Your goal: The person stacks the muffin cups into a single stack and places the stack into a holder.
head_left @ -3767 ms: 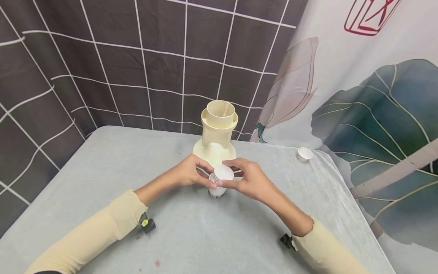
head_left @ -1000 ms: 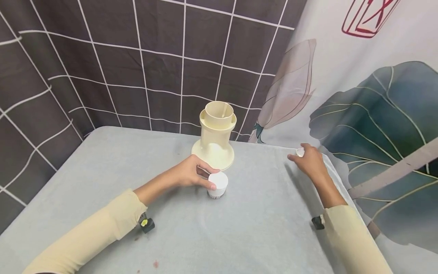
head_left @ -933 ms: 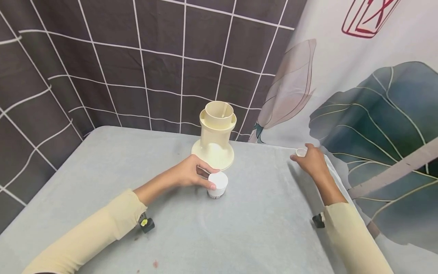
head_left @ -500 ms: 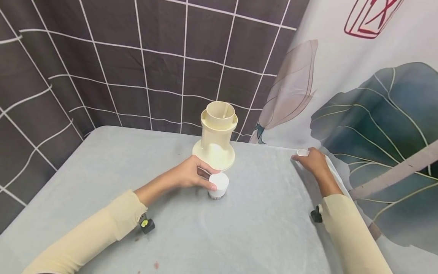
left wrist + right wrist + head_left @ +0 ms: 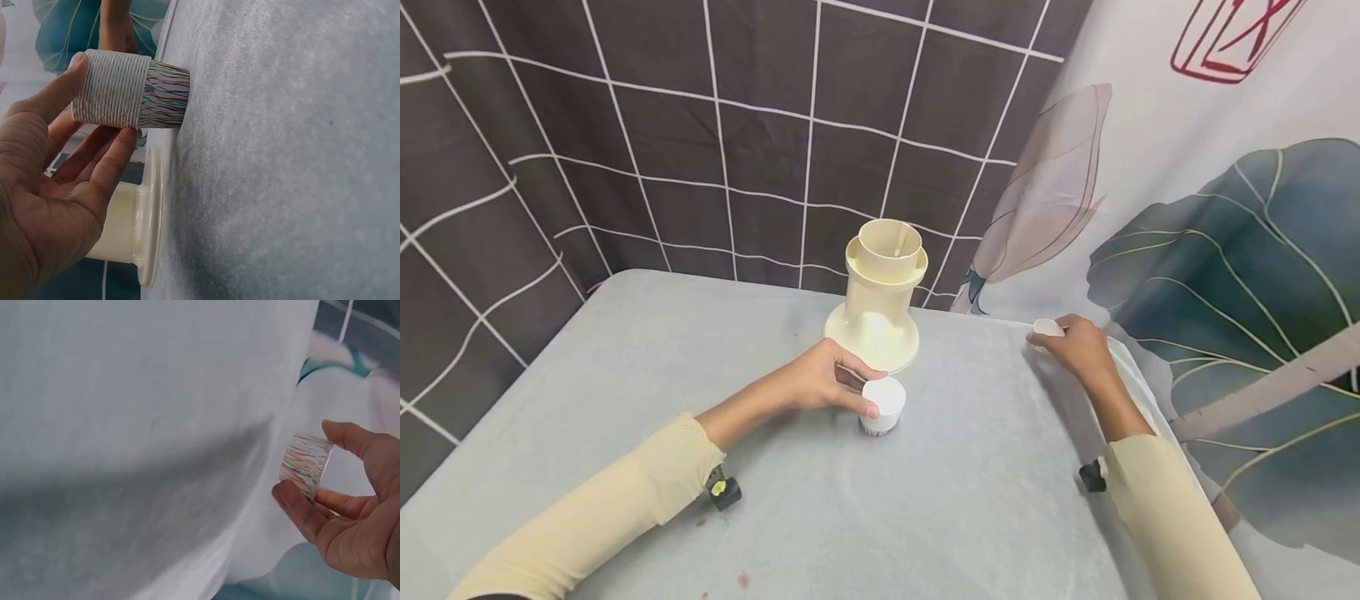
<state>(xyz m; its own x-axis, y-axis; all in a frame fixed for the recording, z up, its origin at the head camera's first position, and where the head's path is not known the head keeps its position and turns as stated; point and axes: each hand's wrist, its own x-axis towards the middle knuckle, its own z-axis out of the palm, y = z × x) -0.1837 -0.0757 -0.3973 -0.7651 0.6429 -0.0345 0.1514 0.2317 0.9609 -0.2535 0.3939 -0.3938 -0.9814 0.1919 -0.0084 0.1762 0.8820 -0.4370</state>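
My left hand (image 5: 827, 379) holds a stack of nested paper cups (image 5: 115, 87) between thumb and fingers. The stack stands upright on the table, white rims forming a ribbed band above a body with coloured wavy lines. Over at the far right corner, my right hand (image 5: 1081, 346) pinches a single small paper cup (image 5: 306, 464) by its sides. That cup has the same wavy lines outside and a white inside. Whether it touches the table is unclear. Just behind the stack stands a cream plastic stand (image 5: 883, 292) with a wide round base and an open tubular top.
A grey cloth covers the table (image 5: 910, 517). Dark gridded fabric (image 5: 760, 150) hangs behind it, and a leaf-printed curtain (image 5: 1240, 250) hangs close along the right edge. Each wrist carries a small black camera (image 5: 724, 493).
My right hand left the stack at the centre and reached the far right cup. It now grips that cup, which has shifted slightly left. My left hand stays on the stack.
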